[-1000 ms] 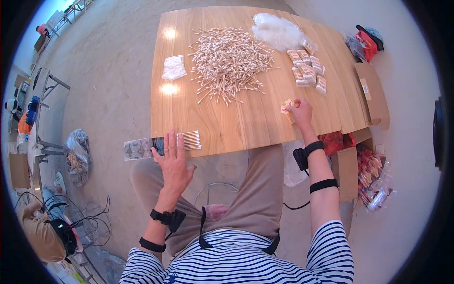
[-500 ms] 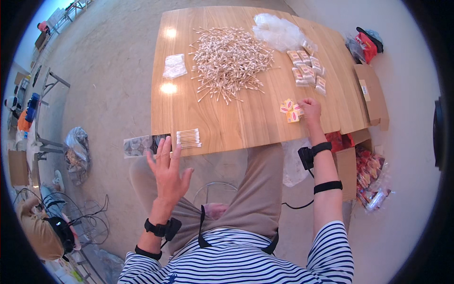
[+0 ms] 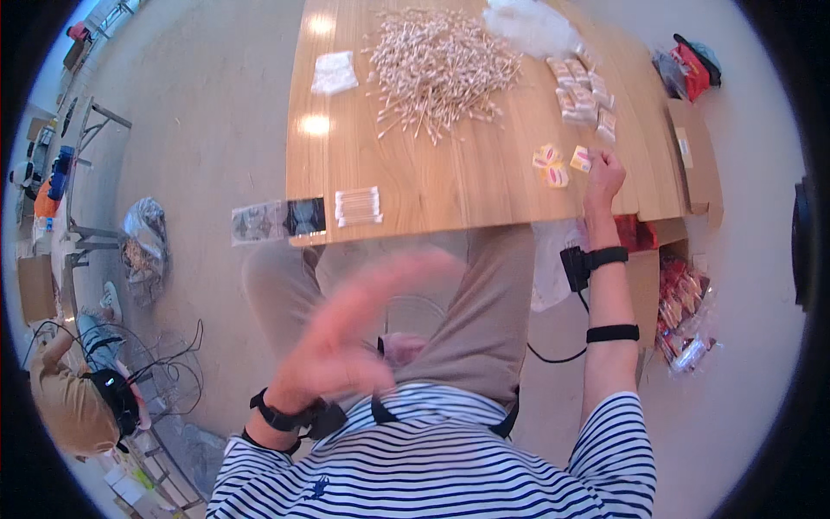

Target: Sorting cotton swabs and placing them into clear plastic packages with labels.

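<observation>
My right hand (image 3: pixel 607 177) pinches a small yellow and white card (image 3: pixel 581 159) at the right of the table. Just left of it, a few matching cards (image 3: pixel 551 167) lie loosely together on the wood. My left hand (image 3: pixel 354 324) is smeared by motion over my lap, its fingers stretched out and thumb apart, with nothing seen in it. Past it, near the table's front edge, lies a neat row of cotton swabs (image 3: pixel 358 207). Beside the row is a clear plastic bag (image 3: pixel 259 222) with a black piece (image 3: pixel 306 216), partly overhanging the edge.
A large heap of cotton swabs (image 3: pixel 441 69) covers the table's far middle. Stacked filled packs (image 3: pixel 584 95) and clear bags (image 3: pixel 534 26) lie right of it, a folded white stack (image 3: pixel 335 73) left. Cardboard boxes (image 3: pixel 689 160) stand at the right. Another person (image 3: pixel 73 394) is at far left.
My left hand has swung from the swab row back to the right over my lap. My right hand has drawn one card rightward off the small pile. The view has tilted down slightly.
</observation>
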{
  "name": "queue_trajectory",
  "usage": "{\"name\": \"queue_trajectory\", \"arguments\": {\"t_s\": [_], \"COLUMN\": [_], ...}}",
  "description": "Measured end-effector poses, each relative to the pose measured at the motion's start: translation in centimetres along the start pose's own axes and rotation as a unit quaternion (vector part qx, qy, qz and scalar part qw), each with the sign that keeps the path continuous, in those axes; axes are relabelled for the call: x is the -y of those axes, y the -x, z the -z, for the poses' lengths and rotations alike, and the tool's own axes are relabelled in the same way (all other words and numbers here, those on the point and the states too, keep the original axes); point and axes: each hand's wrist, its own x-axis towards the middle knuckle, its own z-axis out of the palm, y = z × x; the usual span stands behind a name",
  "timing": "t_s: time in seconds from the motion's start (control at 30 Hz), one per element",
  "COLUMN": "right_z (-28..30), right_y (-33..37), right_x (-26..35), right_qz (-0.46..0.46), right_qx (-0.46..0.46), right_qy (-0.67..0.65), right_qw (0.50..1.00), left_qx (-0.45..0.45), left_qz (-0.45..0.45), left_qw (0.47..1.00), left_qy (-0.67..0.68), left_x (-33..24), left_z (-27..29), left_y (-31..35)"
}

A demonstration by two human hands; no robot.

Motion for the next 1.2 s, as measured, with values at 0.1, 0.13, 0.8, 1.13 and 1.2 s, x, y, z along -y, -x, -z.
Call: {"name": "queue_trajectory", "arguments": {"t_s": [0.1,0.13,0.8,1.13,1.2], "right_z": [-0.4,-0.3,-3.6,-3.8,-3.8], "right_y": [2.1,2.5,29.3,30.9,31.6], "right_x": [2.2,2.9,24.0,24.0,24.2], "right_qz": [-0.054,-0.051,0.058,0.118,0.153], "right_qx": [0.023,0.048,0.379,0.37,0.354], "right_qy": [-0.08,-0.078,-0.299,-0.265,-0.268], "right_qw": [0.995,0.995,0.874,0.883,0.883], "left_qx": [0.214,0.277,-0.322,-0.376,-0.365], "left_qz": [0.036,0.05,0.075,0.067,0.072], "left_qw": [0.974,0.945,0.942,0.923,0.925], "left_qy": [-0.063,-0.168,0.055,-0.047,-0.077], "left_x": [0.1,1.0,8.7,7.9,7.5], "left_z": [-2.6,-2.6,6.1,6.2,6.6], "left_y": [0.3,0.1,1.8,2.5,3.0]}}
